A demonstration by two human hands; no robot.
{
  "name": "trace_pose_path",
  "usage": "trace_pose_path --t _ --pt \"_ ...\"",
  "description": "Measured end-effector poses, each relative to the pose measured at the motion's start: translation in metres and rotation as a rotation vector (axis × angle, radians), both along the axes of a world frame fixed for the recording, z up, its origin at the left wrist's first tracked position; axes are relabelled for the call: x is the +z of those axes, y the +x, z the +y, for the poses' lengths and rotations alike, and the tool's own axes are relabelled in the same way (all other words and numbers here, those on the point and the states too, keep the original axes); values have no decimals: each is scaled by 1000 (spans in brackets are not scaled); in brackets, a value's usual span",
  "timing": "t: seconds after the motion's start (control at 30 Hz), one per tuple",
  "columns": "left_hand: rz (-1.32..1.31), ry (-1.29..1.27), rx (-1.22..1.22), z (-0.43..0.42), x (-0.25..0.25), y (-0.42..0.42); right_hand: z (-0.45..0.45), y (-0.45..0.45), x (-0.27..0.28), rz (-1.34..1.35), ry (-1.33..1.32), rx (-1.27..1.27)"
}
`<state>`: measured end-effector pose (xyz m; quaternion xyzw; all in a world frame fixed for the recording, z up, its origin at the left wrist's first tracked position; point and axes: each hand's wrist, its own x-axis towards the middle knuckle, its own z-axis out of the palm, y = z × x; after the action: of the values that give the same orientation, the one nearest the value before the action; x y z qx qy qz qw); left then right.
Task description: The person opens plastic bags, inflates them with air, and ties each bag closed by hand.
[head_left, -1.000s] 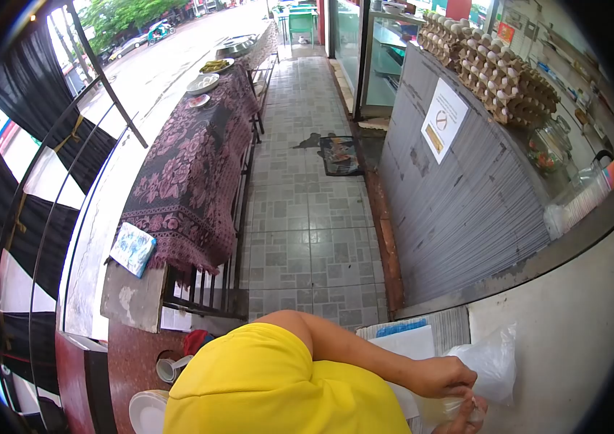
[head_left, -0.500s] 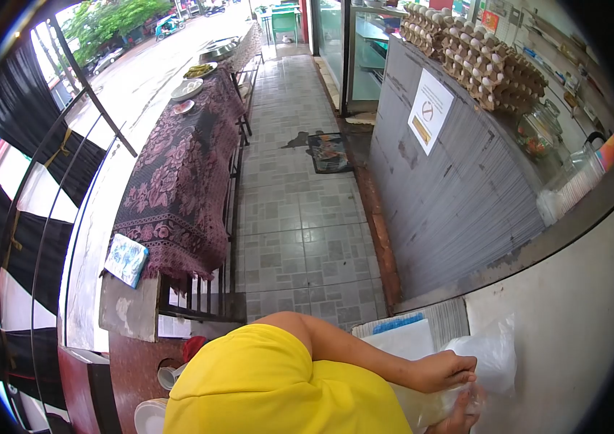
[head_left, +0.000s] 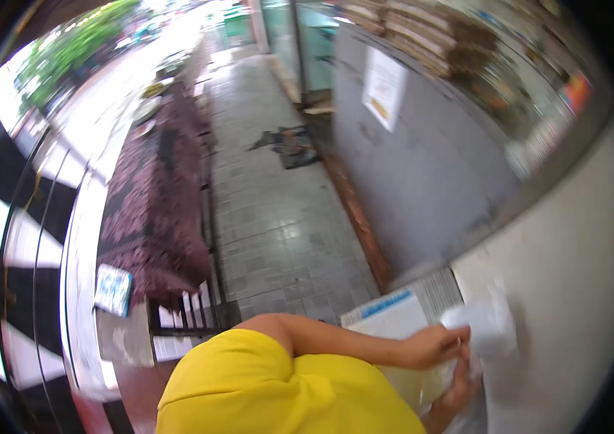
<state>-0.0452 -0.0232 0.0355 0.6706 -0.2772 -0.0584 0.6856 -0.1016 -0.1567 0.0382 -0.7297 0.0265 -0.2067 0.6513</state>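
Note:
My left hand [head_left: 431,347] reaches across from the yellow sleeve, its fingers pinched together at the gathered part of a clear plastic bag [head_left: 491,318]. Just below it, my right hand [head_left: 460,388] is closed with its fingertips close to the left ones, also on the bag's plastic. The bag's whitish, bulging part lies beyond the fingers, against the pale surface [head_left: 553,289]; its contents cannot be made out. More thin clear plastic hangs under my hands. A stack of papers [head_left: 441,289] with a white sheet and a blue strip lies just behind the left hand.
A long table with a maroon patterned cloth [head_left: 151,210] runs along the left, with a blue-and-white packet [head_left: 113,289] at its near end. The tiled floor [head_left: 270,239] has a dark mat [head_left: 296,147]. A grey counter [head_left: 408,159] carries stacked egg trays [head_left: 441,36].
The view has swung and blurred, shifting the surroundings leftward. My hands remain together at the plastic bag, the left fingers now nearer its bulging part and the right hand showing more fully.

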Motion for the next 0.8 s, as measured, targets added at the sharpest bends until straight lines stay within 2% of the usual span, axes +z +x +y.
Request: trace_pose_path --t 0.03,0.07,0.1,0.13,0.17,0.27,0.3,0.4,0.47,0.57,0.7,0.8 --pt "-54 -55 70 -1 -5 1 -4 -5 -5 181 152 -61" --pt "-48 -38 47 0 -8 2 3 -6 -5 153 309 -63" --pt "-2 -12 -11 5 -2 3 6 -3 9 174 282 -15" --pt "92 23 -75 4 -3 4 5 -1 17 147 97 83" --pt "205 61 -166 7 4 5 4 -3 12 232 249 -19" --pt "380 -150 -317 -1 -11 8 1 0 8 226 556 -22" --pt "426 -143 -307 -4 -8 9 -4 0 -5 215 675 14" --pt "460 -153 -265 -9 -9 12 3 -1 3 212 820 0" --pt "509 -181 -227 -14 -9 15 2 -4 3 239 798 -21" --pt "757 -302 -261 -21 2 17 -1 -4 11 236 757 -57" --pt "757 -253 -364 -25 -4 21 -8 -5 10 194 783 -39" --pt "871 -282 -306 -28 6 18 -13 -2 1 192 795 -15"
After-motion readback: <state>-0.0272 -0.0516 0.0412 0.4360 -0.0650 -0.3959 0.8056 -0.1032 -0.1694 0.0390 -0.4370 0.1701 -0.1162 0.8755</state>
